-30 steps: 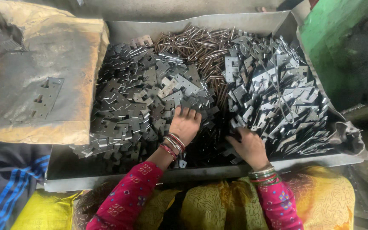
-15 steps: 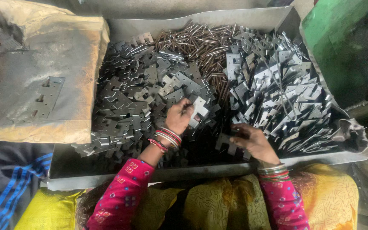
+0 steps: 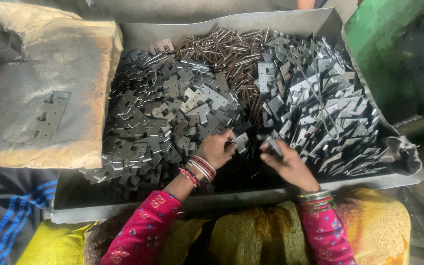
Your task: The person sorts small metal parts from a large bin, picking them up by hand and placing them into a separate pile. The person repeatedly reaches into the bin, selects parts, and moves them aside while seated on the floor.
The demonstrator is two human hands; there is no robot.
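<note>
1. Hands over the near middle of a tray (image 3: 290,19) full of metal parts. Left hand (image 3: 217,149) closed round a small flat plate (image 3: 241,142), pinched w/ fingertips; bangles at the wrist, pink sleeve behind.
2. Right hand (image 3: 288,164) just beside the left, fingers curled on a second plate (image 3: 273,145), held at the tips. The two plates are near each other, a small gap between; can't tell if they touch.
3. Both plates sit above the dark bare patch of tray floor at the near edge, between the two heaps.
4. Left heap (image 3: 163,118): dark notched plates, piled thick, spilling toward the near-left corner of the tray.
5. Right heap (image 3: 320,103): lighter grey plates, stacked higher, running to the tray's right wall.
6. Pins (image 3: 226,51): brown rod-like pieces bunched at the far middle, a strip of them running down between the heaps toward the hands.
7. Board (image 3: 50,88) left of the tray, worn and stained, one long plate (image 3: 50,115) lying flat on it.
8. Green machine (image 3: 384,54) at far right, close to the tray corner; crumpled sheet (image 3: 403,152) hangs over the right rim.
9. Yellow cloth (image 3: 251,235) across the lap below the tray; blue-striped fabric (image 3: 15,211) at lower left.
</note>
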